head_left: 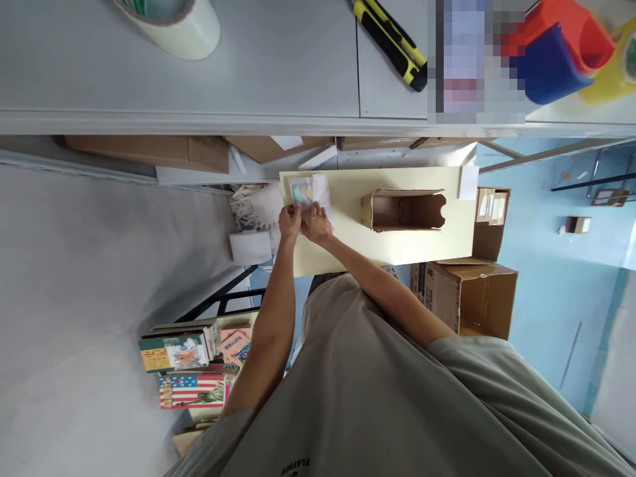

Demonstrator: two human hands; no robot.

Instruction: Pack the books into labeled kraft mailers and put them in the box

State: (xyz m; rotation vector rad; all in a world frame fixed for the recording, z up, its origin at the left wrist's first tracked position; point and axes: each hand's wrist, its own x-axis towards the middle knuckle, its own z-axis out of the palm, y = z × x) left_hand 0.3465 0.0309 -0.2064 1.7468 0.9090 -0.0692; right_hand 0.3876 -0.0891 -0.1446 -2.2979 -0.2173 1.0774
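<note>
A small flat packet (pixel 301 191) with a blue-green and orange picture lies at the left end of the pale yellow board (pixel 342 255). A white, thin-looking sheet (pixel 322 187) lies against its right side. My left hand (pixel 289 222) is closed, thumb and fingers pinched at the packet's near left edge. Beside it my right hand (pixel 318 224) rests palm down on the near part of the packet and sheet, fingers stretched out. The fingers partly cover the packet's near edge. What it is made of is too small to tell.
An open cardboard box (pixel 408 212) stands on the board to the right. A white card (pixel 468 183) lies at the far right corner. Above are a shelf with a tape roll (pixel 191 30) and a utility knife (pixel 392 43). Books (pixel 193 391) sit lower left, larger cartons (pixel 484 301) right.
</note>
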